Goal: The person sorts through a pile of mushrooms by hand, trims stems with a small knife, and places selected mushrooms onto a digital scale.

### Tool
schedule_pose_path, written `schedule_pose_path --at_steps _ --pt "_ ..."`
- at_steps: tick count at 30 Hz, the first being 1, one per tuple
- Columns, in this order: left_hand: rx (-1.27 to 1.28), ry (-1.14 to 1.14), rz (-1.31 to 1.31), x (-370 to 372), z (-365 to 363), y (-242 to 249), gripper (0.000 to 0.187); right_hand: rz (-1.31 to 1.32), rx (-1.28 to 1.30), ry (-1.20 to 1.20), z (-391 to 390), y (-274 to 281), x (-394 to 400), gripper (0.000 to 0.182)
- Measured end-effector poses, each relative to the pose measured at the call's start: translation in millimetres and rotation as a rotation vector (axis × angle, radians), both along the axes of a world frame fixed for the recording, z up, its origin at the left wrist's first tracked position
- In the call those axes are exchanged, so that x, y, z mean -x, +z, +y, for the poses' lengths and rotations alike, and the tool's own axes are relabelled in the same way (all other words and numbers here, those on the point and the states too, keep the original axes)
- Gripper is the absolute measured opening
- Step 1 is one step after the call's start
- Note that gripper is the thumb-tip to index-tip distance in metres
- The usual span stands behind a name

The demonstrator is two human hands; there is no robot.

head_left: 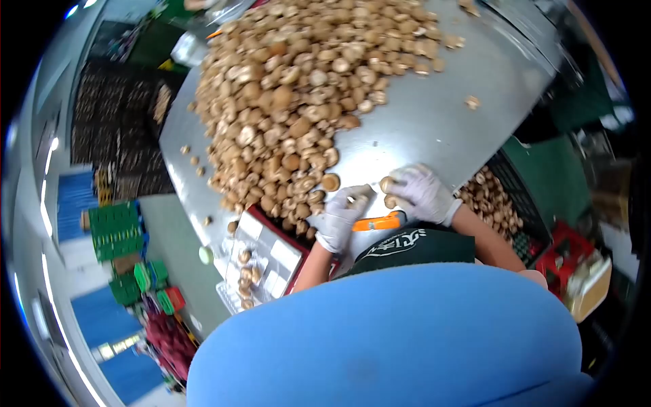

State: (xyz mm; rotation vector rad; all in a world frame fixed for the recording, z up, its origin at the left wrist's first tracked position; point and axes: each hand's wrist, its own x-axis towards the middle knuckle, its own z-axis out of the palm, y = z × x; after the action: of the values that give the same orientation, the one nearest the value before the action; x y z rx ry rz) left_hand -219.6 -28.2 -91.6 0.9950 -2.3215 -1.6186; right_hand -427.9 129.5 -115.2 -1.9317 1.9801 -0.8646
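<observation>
A large heap of brown mushrooms [281, 98] covers much of the metal table [434, 115]. My left hand [342, 218], in a white glove, is at the heap's near edge, its fingers curled on what looks like a mushroom, mostly hidden by them. To its right, my gloved right hand [426, 192] grips mushrooms [388, 185] at its fingertips, with two caps showing. An orange-handled tool [378, 222] lies between my hands, close to the dark apron [420, 247]; its kind cannot be made out. A single mushroom [330, 182] sits just beyond my left hand.
A dark crate [522, 193] with mushrooms stands beside the table on the right. At the near left is a clear tray [230, 295] by a row of mushrooms and a white-panelled box [268, 247]. Green crates [115, 230] stand on the floor at left.
</observation>
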Motion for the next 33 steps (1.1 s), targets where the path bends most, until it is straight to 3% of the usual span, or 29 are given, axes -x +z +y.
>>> schedule_pose_path --at_steps 3,5,7,8,9,10,11,13,16,20,21,24,25,29,33 --pt "0.219 -0.155 0.022 -25.5 36.6 -5.9 0.039 -0.002 -0.037 0.152 -22.4 -6.3 -9.2 0.028" --pt "0.255 -0.34 -0.117 -29.9 45.4 -22.9 0.044 -0.173 -0.198 0.162 -19.8 2.1 5.3 0.022" --pt "0.472 -0.344 -0.112 -43.9 55.0 -48.5 0.049 -0.269 -0.148 0.131 -3.7 -31.4 29.9 0.02" --pt "0.13 -0.206 -0.185 -40.9 55.1 -53.7 0.049 -0.285 -0.117 0.071 -3.6 -25.8 33.8 0.017" --pt "0.09 -0.18 -0.252 -40.2 53.8 -47.1 0.047 -0.302 -0.086 0.011 -3.8 -18.8 37.4 0.014" --pt "0.051 -0.154 -0.32 -39.1 52.5 -39.8 0.046 -0.225 -0.066 -0.043 -3.6 7.8 42.7 0.011" --pt "0.313 -0.242 -0.405 -38.1 53.9 -19.2 0.044 -0.159 -0.155 -0.084 0.1 5.2 60.1 0.015" --pt "0.293 -0.201 -0.518 -40.2 55.5 -8.6 0.046 0.112 -0.031 -0.168 0.2 -4.1 83.7 0.023" --pt "0.272 -0.061 -0.522 -49.0 59.5 -21.5 0.048 0.206 0.027 -0.223 -46.8 26.7 77.1 0.032" --pt "-0.069 0.161 -0.428 -52.5 53.7 -12.0 0.049 0.268 0.204 0.195 -161.8 82.6 -11.0 0.039" --pt "0.016 0.137 -0.402 -54.8 54.9 -6.9 0.049 0.207 0.182 0.302 -185.9 88.4 -43.4 0.042" --pt "0.104 0.193 -0.293 -64.1 62.8 -11.0 0.05 0.4 0.182 0.537 -254.1 68.9 -110.3 0.043" --pt "0.102 0.247 -0.205 -65.5 60.6 -14.0 0.049 0.486 0.019 0.568 -275.7 76.4 -126.0 0.05" --pt "0.018 0.308 -0.194 -62.0 43.6 11.3 0.042 0.791 -0.122 0.52 -327.6 58.3 -129.3 0.047" --pt "-0.057 0.478 -0.072 -64.4 35.3 -5.0 0.038 0.655 0.018 0.532 -316.0 26.9 -112.4 0.044"
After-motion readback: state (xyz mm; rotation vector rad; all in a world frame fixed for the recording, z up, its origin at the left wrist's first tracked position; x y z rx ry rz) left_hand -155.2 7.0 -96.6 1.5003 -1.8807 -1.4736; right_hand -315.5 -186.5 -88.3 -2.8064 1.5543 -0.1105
